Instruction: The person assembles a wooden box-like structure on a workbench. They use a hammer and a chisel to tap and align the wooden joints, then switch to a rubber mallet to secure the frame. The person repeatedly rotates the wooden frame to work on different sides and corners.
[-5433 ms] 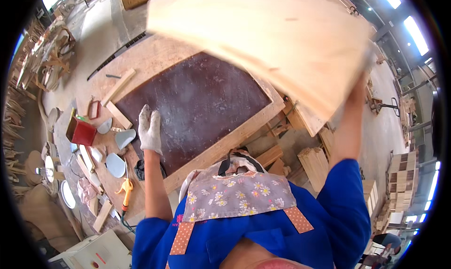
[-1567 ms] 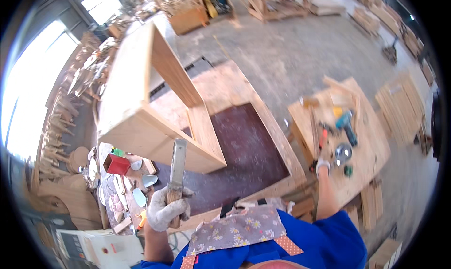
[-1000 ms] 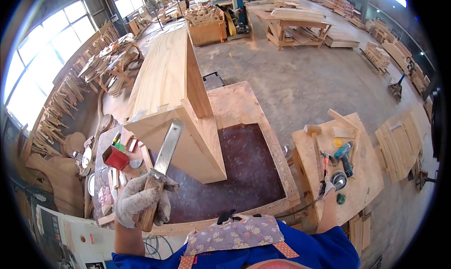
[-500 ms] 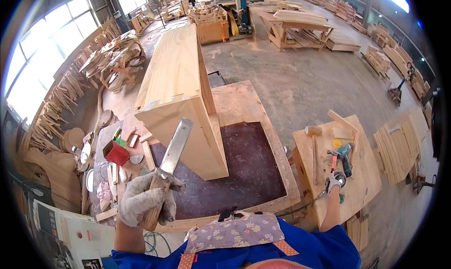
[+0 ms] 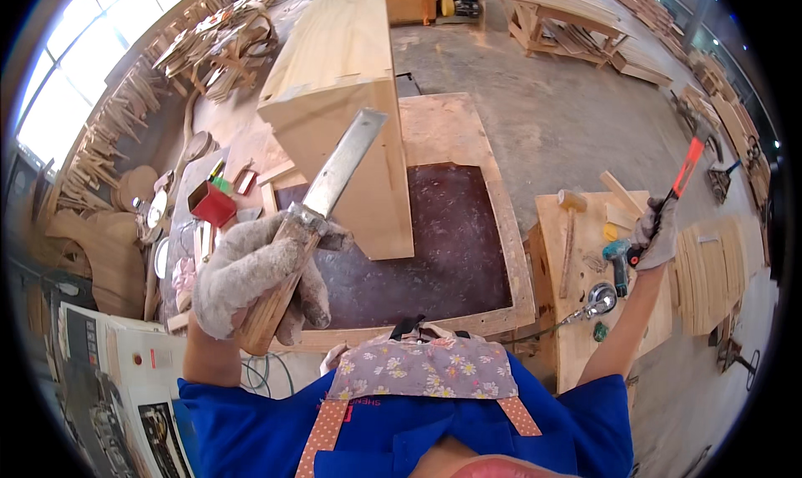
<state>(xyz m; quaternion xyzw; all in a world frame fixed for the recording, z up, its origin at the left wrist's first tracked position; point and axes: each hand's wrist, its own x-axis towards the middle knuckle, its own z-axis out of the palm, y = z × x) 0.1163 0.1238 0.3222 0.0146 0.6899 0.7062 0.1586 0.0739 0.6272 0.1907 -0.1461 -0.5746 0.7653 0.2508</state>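
My gloved left hand [image 5: 251,277] is wrapped round the wooden handle of a broad chisel [image 5: 344,167], its metal blade angled up and away. Behind the blade, a pale wooden box [image 5: 342,144] with jointed corners stands on the workbench [image 5: 447,114], partly over a dark panel [image 5: 455,244]. Out to the right, my gloved right hand [image 5: 657,237] grips a hammer [image 5: 689,170] by its black and orange-red handle. The hammer's grey head points up and is blurred. Below that hand, a teal power drill [image 5: 616,265] lies on a smaller side table [image 5: 555,344].
On the side table are a wooden mallet [image 5: 570,227] and a round metal power tool [image 5: 600,299] with a hose. A red container [image 5: 211,204] and small tools occupy the bench's left side. Stacked boards [image 5: 710,269] stand at right; a white machine [image 5: 125,361] is at lower left.
My right hand has lifted the hammer off the side table, up and to the right. My left hand still holds the chisel. The view has tilted downward.
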